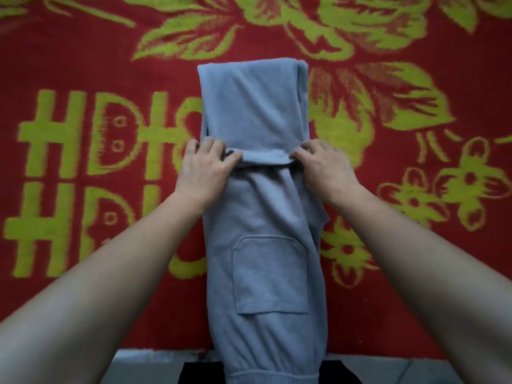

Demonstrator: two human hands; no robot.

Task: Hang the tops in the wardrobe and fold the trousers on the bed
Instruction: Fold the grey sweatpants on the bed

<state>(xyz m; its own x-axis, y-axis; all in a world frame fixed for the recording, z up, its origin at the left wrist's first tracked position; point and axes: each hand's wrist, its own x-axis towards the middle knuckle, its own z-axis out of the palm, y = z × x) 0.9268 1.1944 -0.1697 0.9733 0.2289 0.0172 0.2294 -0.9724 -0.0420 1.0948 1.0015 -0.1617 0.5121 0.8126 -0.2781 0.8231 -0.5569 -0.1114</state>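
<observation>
We've got the grey trousers (263, 217) laid lengthwise on the red-and-green bed cover (83, 65), far end doubled back toward us. Left grip (206, 169) and right grip (324, 167) each pinch that folded edge, one per corner. Pocket (270, 275) faces up.

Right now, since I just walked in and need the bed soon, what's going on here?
A person is folding grey trousers on a red and green blanket. The far half lies doubled back toward them, and the left hand and right hand each pinch a corner of that folded-over edge. The near part, with its patch pocket, lies flat and hangs past the blanket's near edge.
</observation>
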